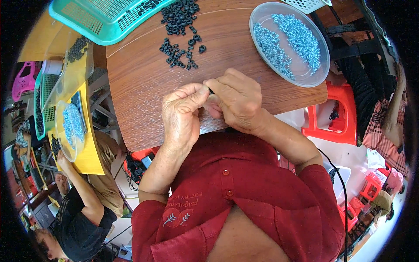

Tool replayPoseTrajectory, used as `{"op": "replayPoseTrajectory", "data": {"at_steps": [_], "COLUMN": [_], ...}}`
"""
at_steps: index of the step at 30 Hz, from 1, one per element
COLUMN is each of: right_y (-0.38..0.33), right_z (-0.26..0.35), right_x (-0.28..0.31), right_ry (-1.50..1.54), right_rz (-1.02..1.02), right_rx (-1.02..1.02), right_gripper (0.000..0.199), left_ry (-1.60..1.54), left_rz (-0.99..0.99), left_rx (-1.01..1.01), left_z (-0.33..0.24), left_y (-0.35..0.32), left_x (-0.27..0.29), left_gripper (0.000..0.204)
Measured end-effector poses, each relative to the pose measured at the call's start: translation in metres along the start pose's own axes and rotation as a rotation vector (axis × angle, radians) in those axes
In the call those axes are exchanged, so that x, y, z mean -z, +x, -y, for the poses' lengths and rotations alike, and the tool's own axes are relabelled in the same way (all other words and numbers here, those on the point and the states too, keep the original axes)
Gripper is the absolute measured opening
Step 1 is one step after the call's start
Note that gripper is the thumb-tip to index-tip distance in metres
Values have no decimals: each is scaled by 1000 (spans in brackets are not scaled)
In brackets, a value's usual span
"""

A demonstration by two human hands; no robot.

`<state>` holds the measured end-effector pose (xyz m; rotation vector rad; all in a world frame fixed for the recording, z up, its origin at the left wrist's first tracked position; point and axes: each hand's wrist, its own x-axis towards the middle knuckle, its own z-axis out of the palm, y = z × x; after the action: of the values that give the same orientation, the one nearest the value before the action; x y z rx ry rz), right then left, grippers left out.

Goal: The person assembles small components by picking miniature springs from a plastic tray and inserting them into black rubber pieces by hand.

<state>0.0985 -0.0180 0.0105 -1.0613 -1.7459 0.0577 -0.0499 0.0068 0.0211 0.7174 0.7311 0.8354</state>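
On the table (135, 83), a pile of rings (179, 18) lies between a basket (104, 39), left, and a bowl (262, 15), right. The bowl holds parts (302, 41), perhaps springs. Another table (94, 150) stands to the left, a stool (349, 118) to the right.

A small black piece (211, 91) is held where the left hand (182, 107) and the right hand (240, 100) meet, above a brown wood-grain table (139, 87); its full shape and tilt are hidden.

Dark red shirt (262, 174); short sleeves (316, 187); 2 buttons (225, 172); heart embroidery (171, 217).
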Motion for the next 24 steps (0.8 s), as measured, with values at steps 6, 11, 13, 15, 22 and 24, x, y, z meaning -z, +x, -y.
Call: {"op": "replayPoseTrajectory", "data": {"at_steps": [6,11,13,15,22,24], "right_y": [3,16,28,53,168,180], "right_z": [-2,-9,-18,-36,-131,-156], "right_x": [-1,16,35,59,125,133], "right_ry": [16,34,-46,-114,-628,-861], "right_rz": [-63,14,88,60,8,96], "right_rx": [22,-48,-182,-257,-214,-185], "right_gripper": [35,25,19,19,24,24], "left_ry": [46,103,348,408,1536,1659], "left_rz": [6,38,-66,-66,-109,-74], "left_rx": [17,-80,-208,-247,-874,-940], "left_z": [-7,-8,-8,-14,-36,-34], "left_y": [1,-3,-1,8,63,79], "left_x": [-5,-9,-7,4,3,-3], "left_gripper": [24,25,22,18,20,20]}}
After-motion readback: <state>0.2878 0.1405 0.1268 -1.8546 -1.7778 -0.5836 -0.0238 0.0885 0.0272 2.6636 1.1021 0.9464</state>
